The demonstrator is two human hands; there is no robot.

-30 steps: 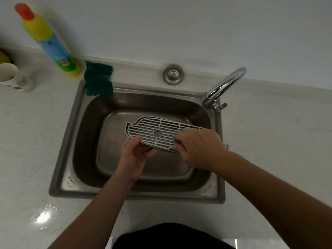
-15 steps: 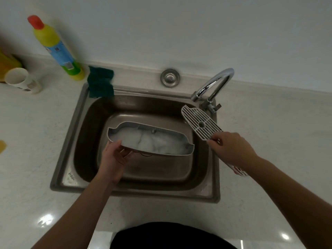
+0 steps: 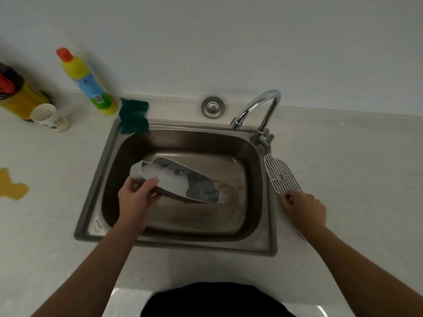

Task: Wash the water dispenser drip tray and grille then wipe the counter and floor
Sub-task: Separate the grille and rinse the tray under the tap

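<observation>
My left hand (image 3: 137, 197) grips the near-left end of the white drip tray (image 3: 176, 179), which is tilted over the steel sink (image 3: 96, 195) with its right end lower; liquid runs out of that end into the basin. The white slotted grille (image 3: 280, 176) lies flat on the counter (image 3: 343, 168) just right of the sink rim. My right hand (image 3: 304, 208) rests on the grille's near end, fingertips still touching it. The rest of the grille under my hand is hidden.
A chrome tap (image 3: 261, 110) stands at the sink's back right. A green sponge (image 3: 134, 116) sits on the back-left rim, beside a yellow detergent bottle (image 3: 87, 83), a white cup (image 3: 49, 117) and a yellow can (image 3: 17, 92). A yellow-brown spill (image 3: 10, 186) marks the left counter.
My right hand lifted the grille off the tray, carried it right and set it down on the counter. My left hand tipped the tray so it empties into the sink.
</observation>
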